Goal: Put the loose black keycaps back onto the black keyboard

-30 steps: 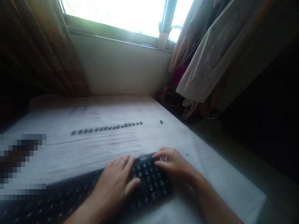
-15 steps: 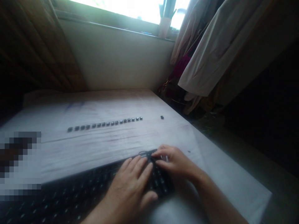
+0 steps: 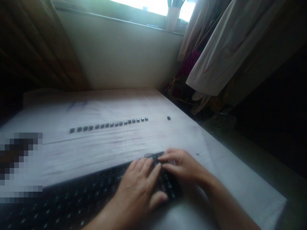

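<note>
A black keyboard [image 3: 96, 188] lies slanted along the near side of the white-covered table. My left hand [image 3: 139, 182] rests on its right part, palm down, with the fingers stretched out and the thumb apart. At the keyboard's far right corner is my right hand [image 3: 179, 163], thumb and index finger close to the keys; whatever lies between those fingertips is too small to make out. Beyond the keyboard, several small dark keycaps [image 3: 111, 125] form a long row. One more keycap [image 3: 169, 118] sits apart to the right of that row.
The table's cloth [image 3: 235, 179] carries a tiny dark bit [image 3: 198, 154] right of my right hand. A blurred-out patch [image 3: 19, 159] covers the left edge. Behind stand a wall, a window sill with a pot [image 3: 172, 19], and hanging cloth [image 3: 216, 54] at the right.
The view has shifted slightly. My left hand's index finger has come closer to my right hand's fingertips at the keyboard's corner. The row of keycaps looks unchanged.
</note>
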Action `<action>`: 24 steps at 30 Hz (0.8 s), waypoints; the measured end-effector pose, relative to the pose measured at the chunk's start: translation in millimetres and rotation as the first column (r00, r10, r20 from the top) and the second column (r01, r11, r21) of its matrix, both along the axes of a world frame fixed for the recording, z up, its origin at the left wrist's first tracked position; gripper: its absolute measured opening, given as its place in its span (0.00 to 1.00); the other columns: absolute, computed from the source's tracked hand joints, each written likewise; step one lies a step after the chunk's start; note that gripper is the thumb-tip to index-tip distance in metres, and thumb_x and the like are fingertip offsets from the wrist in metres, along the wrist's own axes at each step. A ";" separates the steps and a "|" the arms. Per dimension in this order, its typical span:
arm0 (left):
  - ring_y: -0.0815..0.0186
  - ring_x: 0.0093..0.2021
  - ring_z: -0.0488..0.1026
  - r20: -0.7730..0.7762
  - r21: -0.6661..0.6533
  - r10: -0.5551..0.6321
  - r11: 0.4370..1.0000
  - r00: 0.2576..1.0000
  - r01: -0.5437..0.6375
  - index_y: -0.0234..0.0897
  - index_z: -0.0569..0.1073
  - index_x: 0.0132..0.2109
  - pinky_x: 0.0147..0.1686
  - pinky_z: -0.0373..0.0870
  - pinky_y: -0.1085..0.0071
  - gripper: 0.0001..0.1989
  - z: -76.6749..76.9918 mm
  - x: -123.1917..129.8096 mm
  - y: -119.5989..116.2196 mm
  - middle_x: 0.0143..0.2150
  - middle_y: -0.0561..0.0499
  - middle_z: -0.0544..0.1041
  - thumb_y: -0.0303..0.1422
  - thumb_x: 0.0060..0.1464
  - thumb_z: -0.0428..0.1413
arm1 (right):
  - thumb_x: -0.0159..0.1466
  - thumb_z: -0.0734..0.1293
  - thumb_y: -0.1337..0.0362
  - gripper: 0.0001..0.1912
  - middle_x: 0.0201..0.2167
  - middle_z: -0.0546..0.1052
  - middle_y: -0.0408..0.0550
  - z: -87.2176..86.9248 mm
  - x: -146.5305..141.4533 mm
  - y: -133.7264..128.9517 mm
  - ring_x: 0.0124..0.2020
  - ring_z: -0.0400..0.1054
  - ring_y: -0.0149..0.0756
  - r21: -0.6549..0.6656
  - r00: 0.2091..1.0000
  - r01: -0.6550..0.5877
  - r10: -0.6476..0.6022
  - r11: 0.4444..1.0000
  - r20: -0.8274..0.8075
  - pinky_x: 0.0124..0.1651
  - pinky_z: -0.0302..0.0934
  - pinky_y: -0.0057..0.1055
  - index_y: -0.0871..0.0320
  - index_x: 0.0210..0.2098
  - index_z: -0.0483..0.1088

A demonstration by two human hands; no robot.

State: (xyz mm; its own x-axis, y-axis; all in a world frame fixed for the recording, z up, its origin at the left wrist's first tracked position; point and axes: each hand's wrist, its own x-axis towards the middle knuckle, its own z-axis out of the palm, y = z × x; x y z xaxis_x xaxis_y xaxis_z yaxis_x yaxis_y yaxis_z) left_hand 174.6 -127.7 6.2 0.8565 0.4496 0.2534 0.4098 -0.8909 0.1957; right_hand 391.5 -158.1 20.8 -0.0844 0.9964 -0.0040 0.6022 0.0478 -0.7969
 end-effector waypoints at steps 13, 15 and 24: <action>0.50 0.56 0.68 0.084 0.063 0.024 0.998 0.996 -0.030 0.36 0.68 0.61 0.56 0.64 0.53 0.30 -4.8 -3.2 -3.2 0.58 0.42 0.71 0.51 0.60 0.54 | 0.57 0.69 0.70 0.11 0.34 0.81 0.48 -1.3 1.0 1.1 0.35 0.75 0.35 0.014 0.999 -0.008 0.009 1.000 -0.051 0.41 0.68 0.30 0.56 0.38 0.81; 0.50 0.57 0.68 0.083 0.069 0.024 0.997 0.996 -0.030 0.36 0.68 0.60 0.56 0.64 0.54 0.29 -5.7 -2.7 -2.8 0.58 0.41 0.71 0.51 0.60 0.54 | 0.57 0.69 0.70 0.10 0.34 0.82 0.48 -0.4 0.6 0.2 0.35 0.76 0.35 0.008 0.998 0.017 -0.017 1.000 -0.056 0.41 0.68 0.30 0.56 0.37 0.81; 0.51 0.57 0.67 0.079 0.034 0.033 0.999 0.996 -0.036 0.37 0.68 0.60 0.57 0.62 0.54 0.29 -4.7 -1.5 -3.2 0.57 0.42 0.71 0.51 0.59 0.55 | 0.61 0.66 0.67 0.09 0.33 0.80 0.49 -5.2 -0.1 0.3 0.35 0.75 0.35 0.081 1.000 0.006 -0.008 0.997 0.025 0.40 0.68 0.29 0.57 0.34 0.80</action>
